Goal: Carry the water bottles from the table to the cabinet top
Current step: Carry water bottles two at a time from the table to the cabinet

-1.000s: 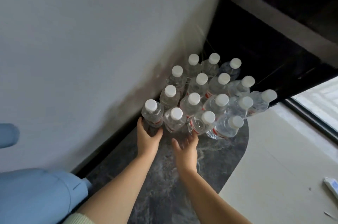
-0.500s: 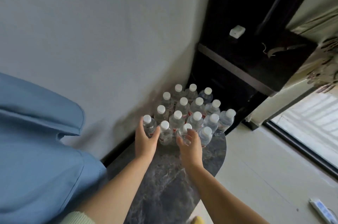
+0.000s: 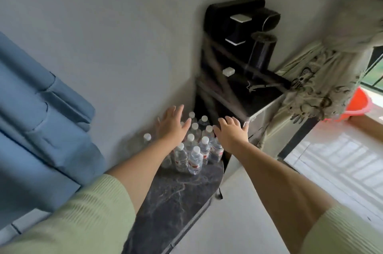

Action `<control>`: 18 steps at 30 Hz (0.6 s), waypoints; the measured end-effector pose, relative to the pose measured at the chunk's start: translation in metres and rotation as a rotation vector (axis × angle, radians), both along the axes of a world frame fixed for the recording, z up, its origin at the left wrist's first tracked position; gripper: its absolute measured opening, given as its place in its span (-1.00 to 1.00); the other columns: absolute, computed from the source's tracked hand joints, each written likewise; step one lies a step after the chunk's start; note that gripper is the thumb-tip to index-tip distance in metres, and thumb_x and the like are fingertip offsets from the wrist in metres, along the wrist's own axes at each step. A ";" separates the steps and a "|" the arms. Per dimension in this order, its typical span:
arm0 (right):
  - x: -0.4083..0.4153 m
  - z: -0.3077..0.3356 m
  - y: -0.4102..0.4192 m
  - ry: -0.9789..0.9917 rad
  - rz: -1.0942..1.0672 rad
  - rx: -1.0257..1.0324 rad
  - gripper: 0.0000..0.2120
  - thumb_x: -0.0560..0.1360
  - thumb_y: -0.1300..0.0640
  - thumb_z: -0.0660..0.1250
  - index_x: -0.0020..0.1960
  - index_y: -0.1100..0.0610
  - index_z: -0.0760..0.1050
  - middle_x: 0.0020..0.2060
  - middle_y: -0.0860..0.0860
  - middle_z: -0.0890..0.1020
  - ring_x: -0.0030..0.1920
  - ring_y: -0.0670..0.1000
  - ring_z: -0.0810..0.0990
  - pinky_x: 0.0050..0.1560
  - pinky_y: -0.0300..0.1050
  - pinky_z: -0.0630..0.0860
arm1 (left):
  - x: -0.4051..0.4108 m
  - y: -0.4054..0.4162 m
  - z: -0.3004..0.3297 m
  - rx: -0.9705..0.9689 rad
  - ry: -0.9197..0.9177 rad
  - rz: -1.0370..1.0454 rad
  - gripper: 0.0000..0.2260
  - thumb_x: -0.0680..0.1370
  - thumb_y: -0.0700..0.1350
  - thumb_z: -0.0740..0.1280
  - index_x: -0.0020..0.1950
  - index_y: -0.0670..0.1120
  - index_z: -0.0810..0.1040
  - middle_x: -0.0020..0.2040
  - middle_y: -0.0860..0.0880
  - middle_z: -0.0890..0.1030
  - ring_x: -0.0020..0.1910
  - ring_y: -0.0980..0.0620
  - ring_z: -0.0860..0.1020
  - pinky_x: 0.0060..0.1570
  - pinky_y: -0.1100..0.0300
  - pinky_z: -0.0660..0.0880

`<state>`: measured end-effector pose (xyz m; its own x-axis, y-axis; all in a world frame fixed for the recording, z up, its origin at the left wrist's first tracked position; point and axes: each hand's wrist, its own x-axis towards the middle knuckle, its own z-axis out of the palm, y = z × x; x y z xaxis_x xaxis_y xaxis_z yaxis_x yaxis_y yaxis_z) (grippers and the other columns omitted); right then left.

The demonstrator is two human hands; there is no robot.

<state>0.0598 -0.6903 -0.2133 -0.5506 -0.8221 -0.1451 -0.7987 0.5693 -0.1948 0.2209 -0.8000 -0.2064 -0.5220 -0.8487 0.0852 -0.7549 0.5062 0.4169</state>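
Packed water bottles hemmed between wall and black cabinet; near table end bare.

A cluster of clear water bottles with white caps stands upright at the far end of a dark marbled counter, against the grey wall. Both hands hover above the bottles with fingers spread and straight, holding nothing: the left hand over the cluster's wall side, the right hand over its other side, near the black cabinet. Pale green sleeves cover the upper forearms.
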 end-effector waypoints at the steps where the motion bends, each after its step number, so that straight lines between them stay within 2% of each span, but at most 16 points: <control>1: -0.006 0.009 0.007 0.030 0.012 0.000 -0.49 0.64 -0.17 -0.07 0.52 0.00 0.14 0.54 0.04 0.14 0.55 0.09 0.00 0.47 0.31 -0.13 | -0.005 0.005 0.010 -0.017 -0.024 -0.001 -0.48 0.62 0.16 0.06 0.55 0.05 0.09 0.54 -0.04 0.17 0.53 -0.03 0.10 0.47 -0.19 0.02; 6: -0.031 0.055 0.020 0.068 0.016 -0.126 -0.48 0.63 -0.18 -0.05 0.51 0.02 0.16 0.53 0.02 0.17 0.55 0.07 0.01 0.48 0.29 -0.07 | -0.040 0.018 0.069 -0.116 0.000 0.016 -0.48 0.63 0.15 0.05 0.55 0.01 0.09 0.53 -0.03 0.21 0.52 -0.03 0.13 0.46 -0.19 0.05; 9: -0.038 0.075 0.016 0.076 0.031 -0.181 -0.47 0.63 -0.19 -0.05 0.52 0.01 0.14 0.54 0.02 0.15 0.56 0.07 -0.01 0.48 0.27 -0.08 | -0.056 0.020 0.091 -0.179 -0.030 -0.022 -0.48 0.63 0.16 0.01 0.56 0.02 0.06 0.55 -0.04 0.16 0.54 -0.04 0.08 0.48 -0.20 -0.01; 12: -0.045 0.089 0.006 0.081 0.067 -0.221 -0.47 0.63 -0.18 -0.05 0.52 0.02 0.14 0.54 0.03 0.15 0.56 0.07 -0.02 0.48 0.27 -0.08 | -0.069 0.014 0.102 -0.211 -0.044 -0.044 -0.47 0.63 0.17 0.00 0.56 0.04 0.03 0.56 -0.05 0.13 0.55 -0.04 0.04 0.48 -0.20 -0.05; 18: -0.065 0.097 -0.026 0.107 0.117 -0.216 -0.48 0.64 -0.17 -0.04 0.52 0.03 0.14 0.54 0.03 0.15 0.56 0.08 -0.02 0.50 0.26 -0.08 | -0.089 -0.020 0.099 -0.214 -0.009 -0.020 -0.45 0.62 0.18 0.02 0.57 0.02 0.01 0.56 -0.05 0.14 0.54 -0.04 0.08 0.47 -0.23 -0.01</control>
<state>-0.0053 -0.7168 -0.1167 -0.4529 -0.8866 0.0943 -0.8791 0.4264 -0.2131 0.1318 -0.8196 -0.1072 -0.5398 -0.8013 0.2581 -0.7472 0.5973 0.2916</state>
